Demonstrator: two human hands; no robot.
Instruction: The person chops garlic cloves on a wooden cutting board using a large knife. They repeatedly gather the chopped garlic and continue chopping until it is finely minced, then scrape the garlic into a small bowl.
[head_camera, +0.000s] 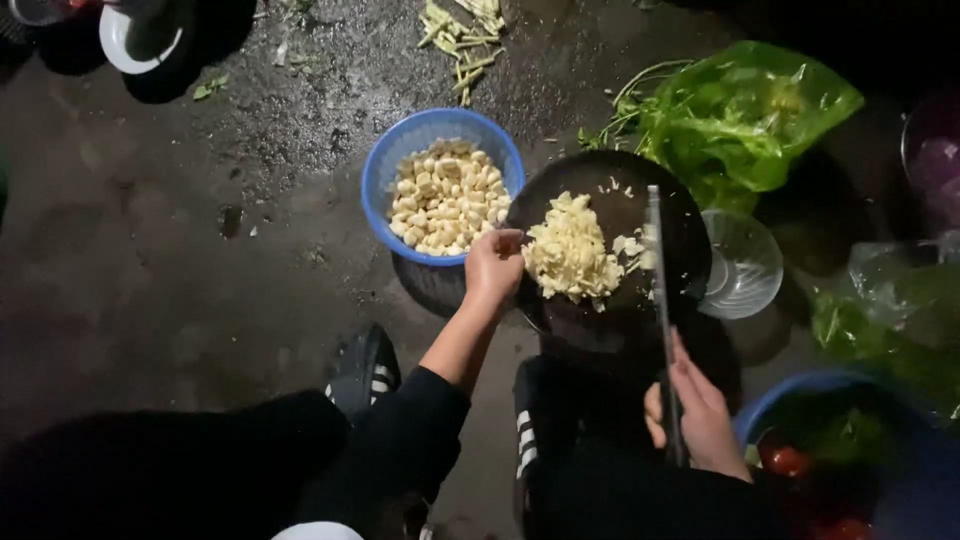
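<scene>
Pale chopped garlic (570, 258) heaped on a round dark board (610, 215), left hand (493, 268) curled against the heap's edge. Long knife (661, 310) gripped in the right hand (700, 415), blade over the board. Blue bowl (385, 165) of cloves just left, on wet floor (150, 250).

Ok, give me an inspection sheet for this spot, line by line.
Surface: wet dark floor, specks of scraps.
Job's things: round dark board with a pile of chopped pale pieces; blue basket of peeled cloves.
Clutter: trimmings, green bag, clear bowl, blue basin with tomatoes.
Grippers: left hand at the pile's edge; right hand holds a long knife over the board.
Cables: nothing seen.
Surroundings: dim; striped dark shoes below.
</scene>
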